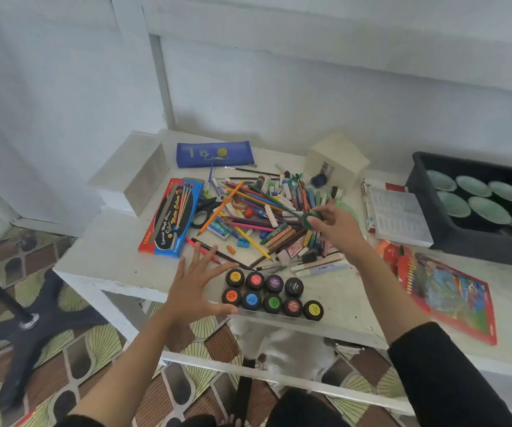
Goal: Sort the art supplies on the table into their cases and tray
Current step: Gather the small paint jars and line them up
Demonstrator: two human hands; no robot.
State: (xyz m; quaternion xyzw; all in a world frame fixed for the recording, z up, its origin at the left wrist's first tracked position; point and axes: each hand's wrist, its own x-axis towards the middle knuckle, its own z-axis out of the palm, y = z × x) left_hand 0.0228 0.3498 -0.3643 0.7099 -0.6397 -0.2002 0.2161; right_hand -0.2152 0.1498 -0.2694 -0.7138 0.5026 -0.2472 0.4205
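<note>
Table (pixel 110 260): white top, seen from above and in front of the person.
Pile (pixel 264 211): coloured pencils, crayons, markers and erasers heaped at the table's centre.
Pots (pixel 273 292): nine black paint pots with coloured lids, in two rows of four and five near the front edge, in front of the pile.
Right hand (pixel 336 226): fingertips pinch a green pot (pixel 311 218) by its lid over the right side of the pile; whether the pot rests on the pile cannot be told.
Left hand (pixel 193 291): palm down, fingers straight and spread, holding nothing, just left of the pot rows, with the thumb near the orange-lidded pot; whether it touches cannot be told.
Pencil box (pixel 171 217): red and blue, flat, left of the pile.
Scissors (pixel 205 208): black handles, between the pencil box and the pile.
Pouch (pixel 214 154): blue, lying behind the pile near the wall.
Brushes (pixel 282 266): several, lying between the pile and the pots.
Clear case (pixel 399 217): ribbed, right of the pile, beside the tray.
Tray (pixel 464 245): black, at the right end, holding pale green bowls (pixel 473 186).
Pencil pack (pixel 452 291): red, flat, in front of the tray.
Cream box (pixel 336 158): behind the pile, at the wall.
</note>
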